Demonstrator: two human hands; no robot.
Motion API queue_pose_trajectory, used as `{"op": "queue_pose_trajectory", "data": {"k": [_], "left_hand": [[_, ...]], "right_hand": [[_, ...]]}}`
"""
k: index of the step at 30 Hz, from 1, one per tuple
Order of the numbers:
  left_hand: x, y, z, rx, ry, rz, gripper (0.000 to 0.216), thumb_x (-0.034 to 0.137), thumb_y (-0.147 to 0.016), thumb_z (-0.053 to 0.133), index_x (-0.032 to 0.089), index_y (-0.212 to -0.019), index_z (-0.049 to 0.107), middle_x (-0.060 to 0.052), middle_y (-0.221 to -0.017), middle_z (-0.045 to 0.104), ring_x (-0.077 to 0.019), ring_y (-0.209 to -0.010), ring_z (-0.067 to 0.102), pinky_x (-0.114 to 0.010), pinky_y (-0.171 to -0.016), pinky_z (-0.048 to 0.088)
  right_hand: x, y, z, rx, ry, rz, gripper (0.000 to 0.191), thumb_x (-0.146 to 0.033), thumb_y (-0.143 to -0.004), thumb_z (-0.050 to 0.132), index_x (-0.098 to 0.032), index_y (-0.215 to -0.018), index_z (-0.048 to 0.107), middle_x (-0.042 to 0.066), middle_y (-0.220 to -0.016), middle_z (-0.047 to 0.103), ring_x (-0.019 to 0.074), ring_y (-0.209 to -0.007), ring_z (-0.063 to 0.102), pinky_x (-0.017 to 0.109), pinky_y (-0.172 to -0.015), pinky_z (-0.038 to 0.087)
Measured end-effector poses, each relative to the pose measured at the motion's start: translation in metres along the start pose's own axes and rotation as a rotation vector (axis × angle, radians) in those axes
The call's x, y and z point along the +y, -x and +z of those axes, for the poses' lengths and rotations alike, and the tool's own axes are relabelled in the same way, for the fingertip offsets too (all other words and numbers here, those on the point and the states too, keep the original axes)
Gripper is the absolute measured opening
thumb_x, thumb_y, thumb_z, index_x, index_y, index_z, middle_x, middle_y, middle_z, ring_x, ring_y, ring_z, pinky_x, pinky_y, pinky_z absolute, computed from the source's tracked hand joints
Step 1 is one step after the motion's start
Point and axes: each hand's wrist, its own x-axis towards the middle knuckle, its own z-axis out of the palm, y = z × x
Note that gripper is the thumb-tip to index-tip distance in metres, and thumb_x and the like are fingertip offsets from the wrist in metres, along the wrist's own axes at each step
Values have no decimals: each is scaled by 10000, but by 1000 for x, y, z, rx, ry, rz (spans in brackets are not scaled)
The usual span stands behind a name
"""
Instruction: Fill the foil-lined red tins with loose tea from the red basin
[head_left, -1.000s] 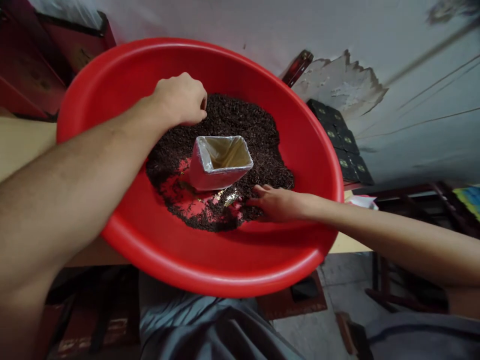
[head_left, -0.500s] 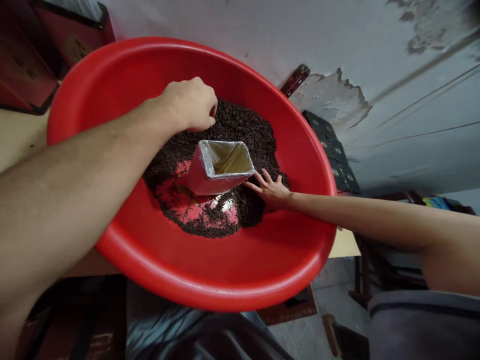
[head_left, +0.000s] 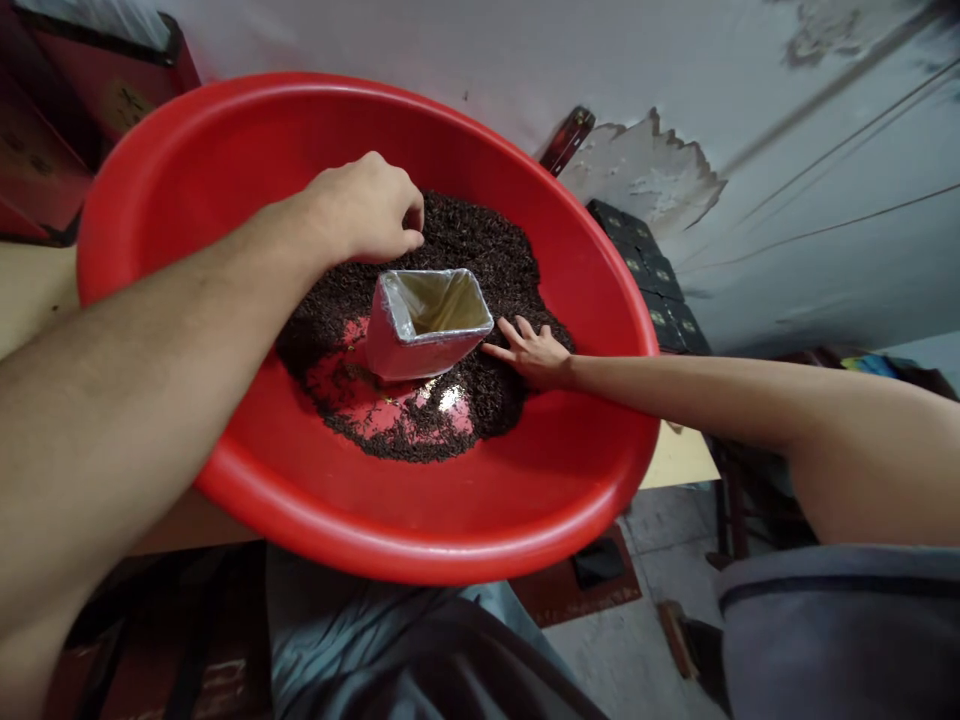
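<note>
A big red plastic basin (head_left: pixel 420 505) holds loose dark tea leaves (head_left: pixel 484 240), heaped mainly on its far side. Among the leaves stands an upright pinkish-red box (head_left: pixel 420 355), its open top lined with a clear plastic bag (head_left: pixel 442 303). Over the leaves, just behind the box, my left hand (head_left: pixel 367 215) has its fingers curled down; whatever lies inside them is hidden. My right hand (head_left: pixel 536 355) rests on the leaves to the right of the box, fingers spread, holding nothing.
The basin stands on a pale tabletop (head_left: pixel 682 460). Red tins (head_left: pixel 120 85) stand at the back left, one with plastic showing at its top. Several black boxes (head_left: pixel 645 265) sit by the peeling wall (head_left: pixel 450 40). My legs (head_left: pixel 405 640) are under the table's near side.
The whole view has shifted slightly, so basin, box and hands all appear a little further left and up. My left hand's thumb and forefinger show a slightly wider gap.
</note>
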Motion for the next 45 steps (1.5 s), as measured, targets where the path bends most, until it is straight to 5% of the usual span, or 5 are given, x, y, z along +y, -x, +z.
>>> {"op": "queue_pose_trajectory", "data": {"k": [10, 17, 25, 35, 45], "left_hand": [[-16, -22, 28, -241, 16, 204, 545, 491, -939, 604, 195, -1364, 773, -34, -1217, 775, -288, -1317, 655, -372, -1150, 408], [-3, -6, 12, -443, 88, 26, 630, 378, -792, 707, 247, -1407, 752, -55, -957, 825, -323, -1075, 773, -351, -976, 576], [7, 13, 9, -676, 318, -69, 465, 317, -934, 613, 150, -1343, 757, -108, -809, 793, -287, -899, 802, -332, -832, 601], [13, 12, 11, -572, 420, -261, 450, 99, -973, 464, 49, -1281, 788, -149, -827, 802, -241, -758, 769, -322, -780, 584], [-15, 0, 1, -372, 364, -285, 566, 567, -1083, 442, 161, -1300, 772, -119, -762, 778, -258, -755, 775, -295, -726, 548]], "right_hand": [[3, -6, -1, 23, 8, -14, 802, -221, -1015, 510, -397, -1750, 242, 267, -1689, 302, 490, -1413, 434, 625, -971, 544], [6, -11, 2, 41, 25, -14, 696, -204, -1050, 351, -399, -1718, 331, 257, -1621, 373, 465, -1376, 448, 591, -902, 567], [3, -8, -8, 40, 74, -18, 684, -175, -1061, 262, -383, -1701, 387, 262, -1530, 449, 453, -1326, 486, 555, -819, 609], [12, -9, -1, 62, 80, -39, 682, -184, -1058, 350, -428, -1694, 391, 216, -1740, 265, 470, -1458, 395, 495, -829, 616], [20, -17, 0, 93, 20, -77, 631, -201, -1069, 316, -402, -1651, 458, 187, -1636, 414, 411, -1339, 470, 400, -786, 550]]}}
